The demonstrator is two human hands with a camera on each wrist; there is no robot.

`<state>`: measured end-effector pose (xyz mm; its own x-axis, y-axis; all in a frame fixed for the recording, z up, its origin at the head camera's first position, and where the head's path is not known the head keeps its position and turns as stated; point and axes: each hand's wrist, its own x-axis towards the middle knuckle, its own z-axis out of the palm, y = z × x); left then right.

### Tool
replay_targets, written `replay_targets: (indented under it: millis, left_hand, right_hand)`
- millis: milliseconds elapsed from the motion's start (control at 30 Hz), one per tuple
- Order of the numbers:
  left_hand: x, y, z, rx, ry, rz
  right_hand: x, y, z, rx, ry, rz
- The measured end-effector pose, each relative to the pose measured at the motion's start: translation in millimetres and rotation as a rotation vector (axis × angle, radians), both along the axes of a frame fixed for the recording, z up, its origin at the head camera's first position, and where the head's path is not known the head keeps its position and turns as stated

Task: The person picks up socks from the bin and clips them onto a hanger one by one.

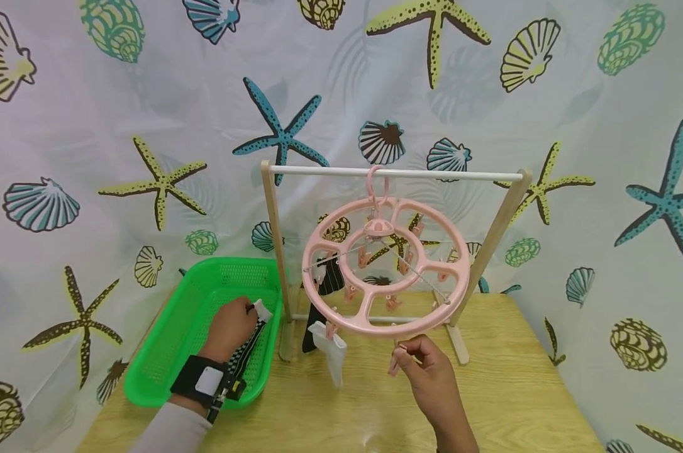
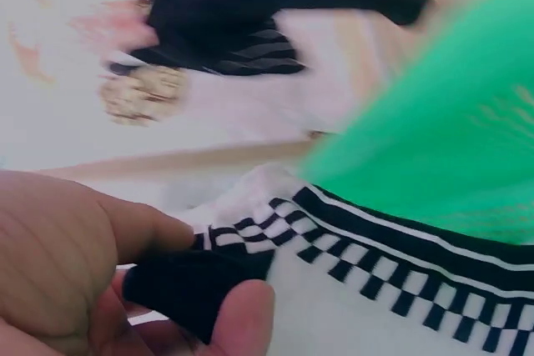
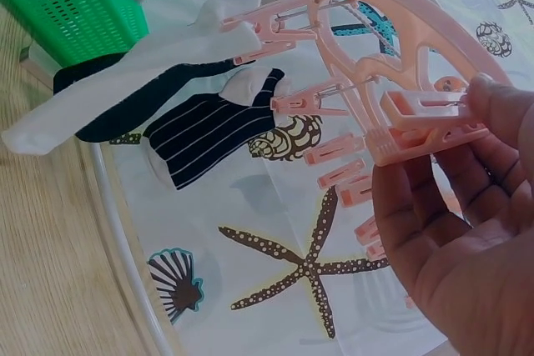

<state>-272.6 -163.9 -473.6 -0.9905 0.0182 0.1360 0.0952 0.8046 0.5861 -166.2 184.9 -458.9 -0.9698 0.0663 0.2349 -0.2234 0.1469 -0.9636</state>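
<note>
The checkered sock (image 2: 400,268) is in the L hand (image 1: 233,328), over the green basket (image 1: 248,270), at the left of the bench (image 1: 517,384); whether its lower part touches the basket, I can't tell. It should be v. light, soft and limp, prob. a bit stretchy, not slippery & not fragile, so it can fold or twist b/c nothing inside keeps the shape. Best hold is prob. near one edge, w/ both layers flat b/w thumb & fingers, and the rest hanging free. The pink clip (image 1: 397,360) is different: small, stiff plastic, also light, prob. w/ some spring force, so it is better to press it at the lever ends, not at the mouth. It hangs under the near rim of the pink hanger (image 1: 463,267), whose hook is on the white rail (image 1: 460,175); the hanger may swing or tilt if pulled. About the hands: L hand is nearly closed, thumb & fingers pinching a dark part of the sock; which end it is, I can't tell. R hand (image 1: 430,377) is partly closed and grips the clip, thumb above, fingers below in the R wrist view; how wide the clip's mouth stands is not clear. A white sock (image 1: 335,357) and a striped sock (image 1: 333,277) hang from other clips, apart from the R hand.
</note>
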Motion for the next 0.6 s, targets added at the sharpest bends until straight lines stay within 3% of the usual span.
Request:
replay_targets:
  millis: [167,267,467,600]
  left_hand:
    - [27.3,15.1,22.0,0.073,0.097,-0.032]
    - [40.7,17.3,32.9,0.155,0.103,-0.037]
    - [70.1,15.0,51.6,0.329,0.07,-0.057]
    - [85.5,20.5,52.9,0.419,0.029,-0.066]
  right_hand:
    - [-0.6,0,0.1,0.003,0.013,-0.006]
    - [0.2,0,0.5,0.011,0.012,-0.016]
    - [1.2,-1,-0.3,0.002,0.022,-0.013]
    - [0.6,-2,-0.5,-0.017,0.05,0.018]
